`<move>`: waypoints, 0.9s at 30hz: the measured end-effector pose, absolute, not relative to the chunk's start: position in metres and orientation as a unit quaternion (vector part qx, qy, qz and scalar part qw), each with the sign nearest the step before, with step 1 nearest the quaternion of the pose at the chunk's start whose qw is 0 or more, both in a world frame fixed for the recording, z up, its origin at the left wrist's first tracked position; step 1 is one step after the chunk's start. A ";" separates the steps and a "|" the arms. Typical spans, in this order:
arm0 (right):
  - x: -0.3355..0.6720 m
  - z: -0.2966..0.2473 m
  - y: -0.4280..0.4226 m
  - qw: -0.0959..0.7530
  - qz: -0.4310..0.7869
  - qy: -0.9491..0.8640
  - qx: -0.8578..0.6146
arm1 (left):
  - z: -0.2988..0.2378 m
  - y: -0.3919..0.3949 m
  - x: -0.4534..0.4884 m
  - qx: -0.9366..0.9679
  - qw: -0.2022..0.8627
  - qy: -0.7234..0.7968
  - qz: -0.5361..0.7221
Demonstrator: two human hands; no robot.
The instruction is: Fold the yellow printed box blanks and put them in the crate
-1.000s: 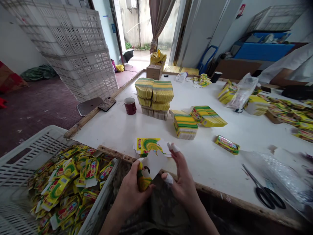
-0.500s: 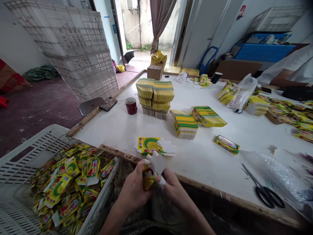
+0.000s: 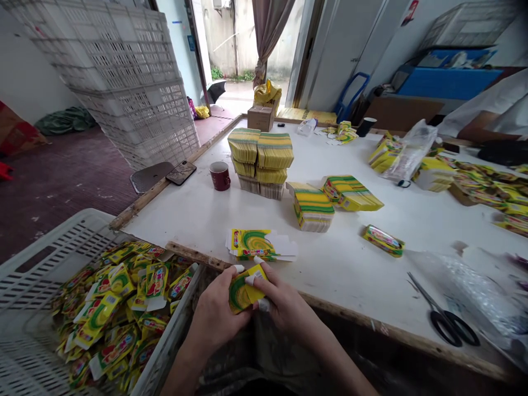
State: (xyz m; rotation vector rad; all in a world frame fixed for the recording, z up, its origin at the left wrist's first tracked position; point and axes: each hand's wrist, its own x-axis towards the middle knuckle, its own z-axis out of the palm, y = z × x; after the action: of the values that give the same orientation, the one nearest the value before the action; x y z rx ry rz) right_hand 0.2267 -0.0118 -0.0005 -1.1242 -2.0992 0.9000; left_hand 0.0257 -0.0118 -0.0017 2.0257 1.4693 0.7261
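Observation:
Both my hands hold a small yellow-and-green cardboard box (image 3: 243, 290) just off the table's front edge. My left hand (image 3: 220, 300) is closed around its left side. My right hand (image 3: 279, 297) pinches the right end, thumb on top and fingers beneath. White coverings sit on several fingertips. Directly beyond my hands lies a small pile of flat printed cartons (image 3: 256, 245), their white flaps pointing right. To my left a white plastic crate (image 3: 88, 220) holds many small yellow boxes (image 3: 119, 313).
On the white table (image 3: 185, 220) stand a maroon mug (image 3: 220, 177), stacked carton bundles (image 3: 262, 157), more bundles (image 3: 313, 208) and a single packed box (image 3: 383, 241). Black-handled scissors (image 3: 447, 319) lie right, beside clear plastic (image 3: 478, 291). Another person's arm (image 3: 482, 124) shows far right.
The carton in my hands has turned, and its broad yellow face now shows with the white flap out of sight. My right hand has moved up and over its right end.

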 end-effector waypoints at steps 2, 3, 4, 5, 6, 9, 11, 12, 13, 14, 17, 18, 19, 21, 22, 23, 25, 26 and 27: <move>0.232 0.008 -0.008 0.277 0.351 -0.797 -0.407 | 0.005 -0.010 0.025 0.743 0.301 0.543 0.250; 0.234 0.011 -0.007 0.268 0.358 -0.801 -0.399 | 0.007 -0.009 0.026 0.742 0.312 0.540 0.245; 0.235 0.013 -0.007 0.264 0.363 -0.801 -0.397 | 0.008 -0.009 0.026 0.744 0.315 0.537 0.244; 0.233 0.014 -0.008 0.267 0.364 -0.797 -0.400 | 0.008 -0.009 0.027 0.745 0.310 0.535 0.249; 0.231 0.013 -0.010 0.281 0.361 -0.789 -0.411 | 0.006 -0.010 0.029 0.746 0.299 0.536 0.259; 0.218 0.005 -0.017 0.360 0.344 -0.745 -0.444 | -0.001 -0.013 0.033 0.720 0.297 0.543 0.314; 0.214 0.002 -0.016 0.412 0.339 -0.714 -0.453 | -0.003 -0.014 0.033 0.646 0.346 0.537 0.419; 0.214 0.002 -0.013 0.435 0.328 -0.699 -0.463 | -0.002 -0.014 0.032 0.582 0.372 0.520 0.502; 0.216 0.002 -0.009 0.450 0.308 -0.686 -0.482 | 0.000 -0.012 0.029 0.500 0.394 0.494 0.593; 0.220 0.003 -0.002 0.457 0.277 -0.675 -0.509 | 0.002 -0.011 0.026 0.404 0.410 0.463 0.674; 0.231 0.002 0.021 0.396 0.178 -0.687 -0.583 | 0.008 -0.004 0.017 0.138 0.477 0.408 0.766; 0.234 0.000 0.027 0.366 0.163 -0.700 -0.591 | 0.007 -0.002 0.016 0.082 0.508 0.409 0.754; 0.235 -0.003 0.033 0.341 0.158 -0.712 -0.593 | 0.006 -0.001 0.015 0.048 0.537 0.412 0.735; 0.234 -0.010 0.040 0.318 0.161 -0.727 -0.587 | 0.000 -0.002 0.016 0.028 0.568 0.416 0.710; 0.234 -0.013 0.042 0.317 0.162 -0.728 -0.585 | -0.004 -0.003 0.017 0.031 0.574 0.417 0.704; 0.233 -0.015 0.043 0.318 0.162 -0.728 -0.586 | -0.007 -0.004 0.020 0.034 0.575 0.421 0.701; 0.232 -0.015 0.042 0.326 0.164 -0.721 -0.589 | -0.012 -0.006 0.025 0.043 0.573 0.431 0.696; 0.232 -0.013 0.040 0.331 0.163 -0.715 -0.593 | -0.013 -0.007 0.028 0.050 0.572 0.434 0.694; 0.231 -0.010 0.038 0.342 0.168 -0.705 -0.599 | -0.013 -0.008 0.032 0.063 0.574 0.432 0.692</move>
State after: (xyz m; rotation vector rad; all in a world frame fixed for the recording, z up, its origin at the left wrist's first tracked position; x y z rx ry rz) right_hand 0.2309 0.0383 -0.0097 -1.5565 -1.8321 0.4374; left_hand 0.0323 -0.0079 -0.0131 0.1472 1.0126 1.6222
